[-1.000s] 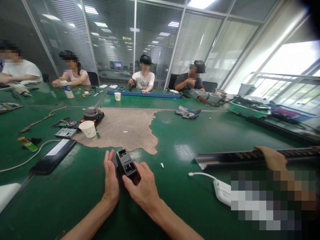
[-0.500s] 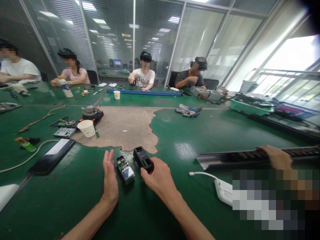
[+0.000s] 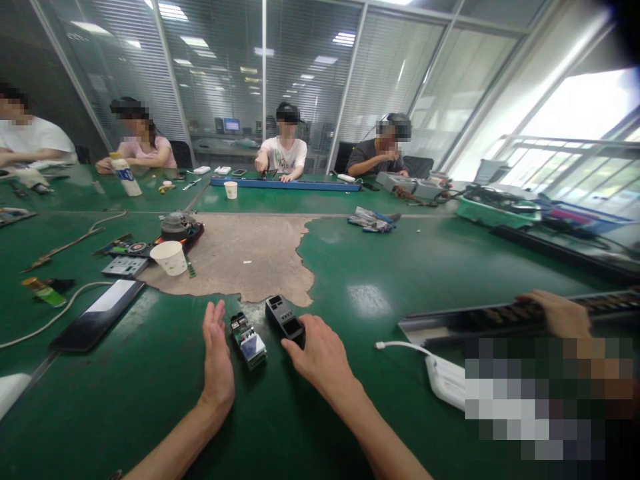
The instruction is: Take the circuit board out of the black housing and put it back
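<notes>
Between my hands a small circuit board module (image 3: 250, 343) with a silvery block at its near end lies on the green table (image 3: 400, 267). My left hand (image 3: 219, 357) stands on edge just left of it, fingers stretched out and holding nothing. To the right of the board is a black plastic housing (image 3: 284, 319) with square cut-outs. My right hand (image 3: 323, 350) grips the housing's near end between thumb and fingers. Part of the grip is hidden behind the hand.
A phone (image 3: 97, 317) and a paper cup (image 3: 170, 258) are on the left, by electronic parts. At right, another person's hand (image 3: 557, 313) holds a long dark metal rail (image 3: 450, 319), near a white device (image 3: 445, 380) with a cable. Gloves (image 3: 373, 220) lie farther back.
My hands, the board and the housing keep nearly the same places; the housing seems slightly turned. The whole view has shifted a little. At right, the other person's hand and the rail have moved slightly.
</notes>
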Motion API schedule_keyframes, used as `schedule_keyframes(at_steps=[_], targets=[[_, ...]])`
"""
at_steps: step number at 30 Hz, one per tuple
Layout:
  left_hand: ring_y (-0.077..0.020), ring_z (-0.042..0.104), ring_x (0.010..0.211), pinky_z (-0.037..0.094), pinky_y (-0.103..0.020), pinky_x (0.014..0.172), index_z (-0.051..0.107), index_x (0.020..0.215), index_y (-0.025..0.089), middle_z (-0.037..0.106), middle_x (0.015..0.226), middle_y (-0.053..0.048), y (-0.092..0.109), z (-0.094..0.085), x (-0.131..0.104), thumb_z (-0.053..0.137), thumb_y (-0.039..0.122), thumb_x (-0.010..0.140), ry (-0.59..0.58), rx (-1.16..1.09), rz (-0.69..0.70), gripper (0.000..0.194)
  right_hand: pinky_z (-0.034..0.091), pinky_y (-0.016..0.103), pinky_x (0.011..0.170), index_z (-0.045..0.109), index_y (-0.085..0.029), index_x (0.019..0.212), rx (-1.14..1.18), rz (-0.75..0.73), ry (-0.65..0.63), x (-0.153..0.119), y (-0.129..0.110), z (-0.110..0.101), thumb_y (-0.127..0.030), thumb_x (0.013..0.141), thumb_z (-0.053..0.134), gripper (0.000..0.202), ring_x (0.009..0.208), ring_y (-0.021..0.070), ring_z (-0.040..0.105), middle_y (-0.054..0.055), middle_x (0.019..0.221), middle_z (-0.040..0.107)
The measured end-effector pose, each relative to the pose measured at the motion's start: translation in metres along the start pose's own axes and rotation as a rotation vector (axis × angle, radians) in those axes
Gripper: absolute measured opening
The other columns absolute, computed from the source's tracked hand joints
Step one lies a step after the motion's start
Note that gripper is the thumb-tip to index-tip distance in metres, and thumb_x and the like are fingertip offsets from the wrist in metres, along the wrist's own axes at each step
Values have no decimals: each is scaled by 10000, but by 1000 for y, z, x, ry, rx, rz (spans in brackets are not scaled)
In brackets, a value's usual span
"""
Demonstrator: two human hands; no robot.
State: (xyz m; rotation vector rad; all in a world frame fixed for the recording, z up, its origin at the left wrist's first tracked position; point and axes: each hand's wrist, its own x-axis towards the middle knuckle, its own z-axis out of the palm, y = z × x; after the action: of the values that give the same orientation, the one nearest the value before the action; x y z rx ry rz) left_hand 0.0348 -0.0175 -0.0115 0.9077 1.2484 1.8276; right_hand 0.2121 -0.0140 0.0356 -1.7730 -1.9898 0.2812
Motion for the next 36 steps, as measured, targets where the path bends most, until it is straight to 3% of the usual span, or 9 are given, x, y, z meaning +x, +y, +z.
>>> schedule_keyframes(at_steps=[6, 10, 20, 26, 36], targets=[[-171, 251, 1441, 104, -388, 1197, 277, 1483, 277, 336, 1547, -68, 3, 1, -3, 275, 519, 971, -11, -3, -21, 566, 487, 301, 691, 630, -192, 981, 308, -82, 139, -1, -16, -5, -306, 801, 650, 214, 771, 192, 617, 50, 891, 653], [-174, 252, 1441, 119, -393, 1195, 272, 1483, 285, 343, 1543, -68, 4, 1, -4, 270, 528, 969, -17, -11, -31, 568, 499, 272, 652, 626, -201, 1031, 463, -143, 150, -10, -32, 2, -317, 792, 681, 271, 725, 162, 608, 25, 877, 652], [-199, 267, 1436, 178, -413, 1184, 282, 1480, 258, 309, 1554, -93, 1, -2, -2, 293, 532, 963, 5, -13, -5, 585, 489, 275, 651, 622, -194, 1047, 441, -187, 95, -22, -50, 14, -300, 787, 694, 290, 753, 179, 586, 36, 874, 631], [-211, 287, 1425, 153, -425, 1188, 332, 1454, 284, 322, 1542, -76, -3, -5, -1, 319, 552, 949, 80, 72, 41, 572, 491, 283, 661, 624, -192, 995, 384, -187, 122, -23, -52, 16, -303, 790, 674, 239, 755, 185, 603, 36, 857, 647], [-217, 321, 1405, 177, -424, 1178, 348, 1443, 268, 352, 1514, -87, -2, -9, 6, 294, 550, 954, 147, 131, 80, 566, 514, 349, 776, 581, -192, 1075, 357, -177, 54, -29, -50, 25, -314, 772, 710, 351, 896, 234, 611, 62, 981, 641]])
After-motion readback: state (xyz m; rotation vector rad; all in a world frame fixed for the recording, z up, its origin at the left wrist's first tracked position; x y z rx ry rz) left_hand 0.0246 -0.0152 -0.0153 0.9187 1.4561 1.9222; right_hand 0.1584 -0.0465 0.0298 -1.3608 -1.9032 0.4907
